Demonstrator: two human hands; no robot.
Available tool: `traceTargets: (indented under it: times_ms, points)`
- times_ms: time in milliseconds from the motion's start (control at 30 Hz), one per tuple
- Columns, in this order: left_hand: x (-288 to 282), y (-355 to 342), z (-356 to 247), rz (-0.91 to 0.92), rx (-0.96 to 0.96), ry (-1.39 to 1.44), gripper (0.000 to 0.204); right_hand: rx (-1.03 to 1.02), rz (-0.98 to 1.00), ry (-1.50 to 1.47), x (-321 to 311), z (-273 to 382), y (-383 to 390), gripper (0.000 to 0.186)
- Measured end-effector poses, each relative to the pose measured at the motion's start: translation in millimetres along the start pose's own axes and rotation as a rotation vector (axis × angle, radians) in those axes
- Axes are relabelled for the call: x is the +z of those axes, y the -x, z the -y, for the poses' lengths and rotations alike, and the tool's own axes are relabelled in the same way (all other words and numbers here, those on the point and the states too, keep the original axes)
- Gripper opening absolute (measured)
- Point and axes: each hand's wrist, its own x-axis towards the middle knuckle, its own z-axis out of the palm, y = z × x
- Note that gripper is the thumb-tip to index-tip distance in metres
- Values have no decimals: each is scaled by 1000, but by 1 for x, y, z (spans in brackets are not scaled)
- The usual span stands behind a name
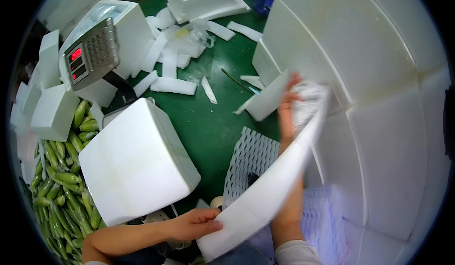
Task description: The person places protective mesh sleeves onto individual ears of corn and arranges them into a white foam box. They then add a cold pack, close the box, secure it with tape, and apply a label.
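A long white sheet, foam or paper (265, 194), stretches diagonally in front of me from lower left to upper right. At its lower end my left hand (201, 222) pinches the edge between thumb and fingers. My right hand (287, 106), smeared by motion, is at the upper end, its fingers bent around the edge beside a greyish patterned part (308, 101). The sheet crosses in front of my right forearm and hides part of it. Left of my hands, a white foam box (137, 161) appears to rest on a scale with a tilted display head (90, 56).
Long green vegetables in clear wrap (66, 189) lie heaped at left. Stacked white foam boxes (379, 156) form a wall at right. White foam strips (173, 86) litter the green floor (204, 118). Grey foam netting (249, 158) and whitish netting (322, 217) lie near me.
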Motion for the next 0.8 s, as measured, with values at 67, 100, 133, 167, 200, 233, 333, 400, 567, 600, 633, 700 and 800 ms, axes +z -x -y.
traceTargets:
  times_ms: [67, 100, 133, 167, 200, 233, 333, 400, 567, 600, 633, 700, 800]
  points:
    - [-2, -16, 3, -91, 64, 152, 20, 229, 244, 27, 83, 5, -16, 43]
    - [-2, -21, 4, -146, 88, 226, 21, 41, 363, 614, 118, -23, -22, 41]
    - [7, -37, -2, -245, 121, 182, 24, -201, 386, 1219, 155, -49, -27, 38]
    - [9, -49, 10, -325, 64, 372, 22, -392, 532, 1983, 146, -82, -47, 33]
    - [12, -64, 7, -229, -35, 596, 19, -809, 622, 2700, 145, -110, -63, 28]
    - [15, -81, 18, -92, 0, 705, 17, -729, 715, 3000, 129, -112, -78, 28]
    - [36, -134, 35, 94, -6, 845, 16, 47, 764, 3494, 86, -99, -110, 32]
    - [42, -151, 43, 184, -85, 992, 19, 178, 735, 3368, 86, -81, -109, 32]
    - [13, -157, 55, 293, -124, 1048, 27, -191, -73, 2391, 27, 29, 22, 36]
    - [-2, -161, 68, 350, -130, 1103, 28, -110, -213, 2185, 5, 36, 53, 42]
    - [-12, -173, 85, 585, 36, 1180, 28, 7, -416, 2061, -15, 45, 83, 46]
    - [-13, -174, 74, 701, 178, 1119, 29, 182, -639, 1564, -55, 61, 134, 53]
    - [-10, -193, 79, 862, 181, 1090, 31, 227, -410, 1073, -64, 28, 155, 49]
